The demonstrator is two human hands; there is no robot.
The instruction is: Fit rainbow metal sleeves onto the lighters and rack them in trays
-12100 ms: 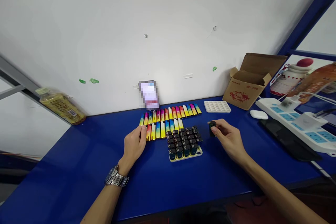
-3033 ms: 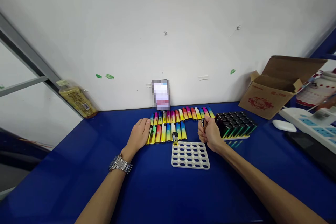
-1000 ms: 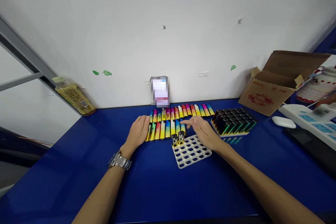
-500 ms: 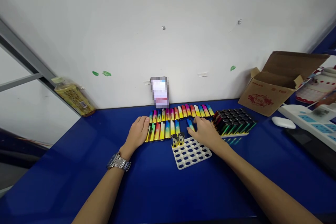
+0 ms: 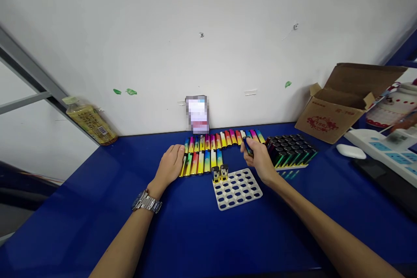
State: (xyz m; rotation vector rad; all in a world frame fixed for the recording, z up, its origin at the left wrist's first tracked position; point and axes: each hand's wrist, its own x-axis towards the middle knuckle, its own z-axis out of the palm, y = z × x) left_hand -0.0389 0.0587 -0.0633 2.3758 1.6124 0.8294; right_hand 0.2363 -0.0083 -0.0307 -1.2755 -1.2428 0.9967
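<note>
Two rows of rainbow-coloured lighters [image 5: 208,150] lie flat on the blue table. My left hand [image 5: 170,166] rests on the left end of the front row, fingers curled over it. My right hand [image 5: 259,159] is lifted a little and pinches one lighter [image 5: 248,147] taken from the rows. In front of the rows lies a white holed tray [image 5: 239,190] with two lighters [image 5: 219,173] standing upright in its far left corner. A second tray, full of upright lighters [image 5: 291,150], stands just right of my right hand.
An open cardboard box [image 5: 345,100] stands at the back right, with a white mouse-like object [image 5: 351,151] and a power strip [image 5: 384,154] beyond it. A yellow drink bottle [image 5: 89,120] leans at the back left. A small blurred card [image 5: 197,114] stands against the wall.
My right hand went from spread flat over the front row to closed on one lighter, which it has lifted off the table. The left hand has stayed put.
</note>
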